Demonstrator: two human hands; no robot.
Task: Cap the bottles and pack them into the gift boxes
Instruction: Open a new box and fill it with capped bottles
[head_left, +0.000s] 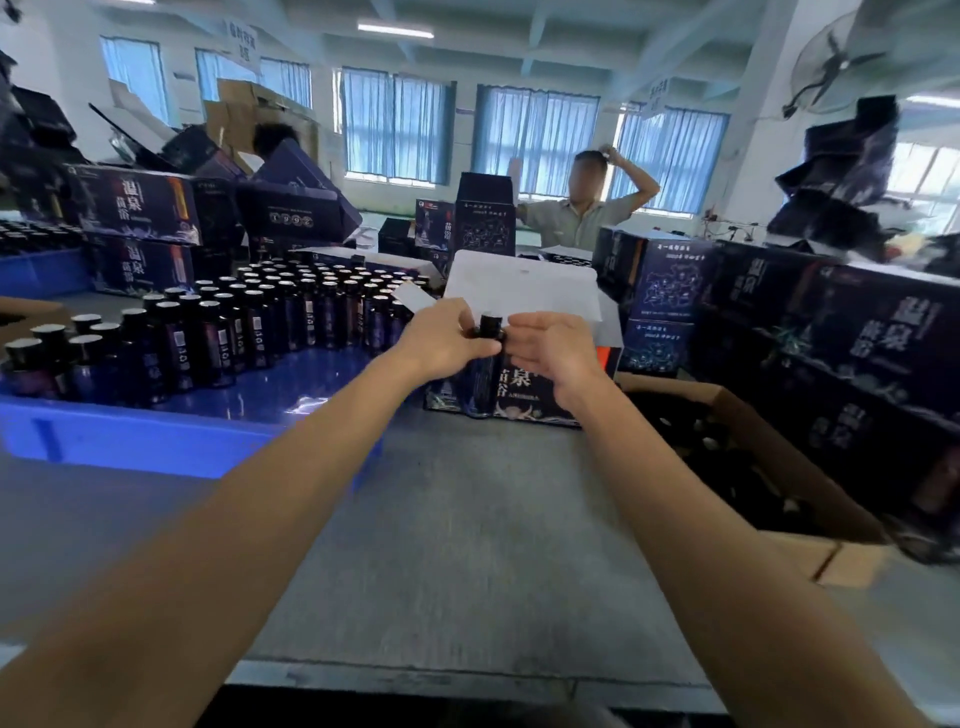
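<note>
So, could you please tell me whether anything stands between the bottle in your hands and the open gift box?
Nothing visible does. The left hand grips the bottle, the right hand beside it, just in front of the gift box, whose white flap stands raised behind. The hands hide the box's opening.
</note>
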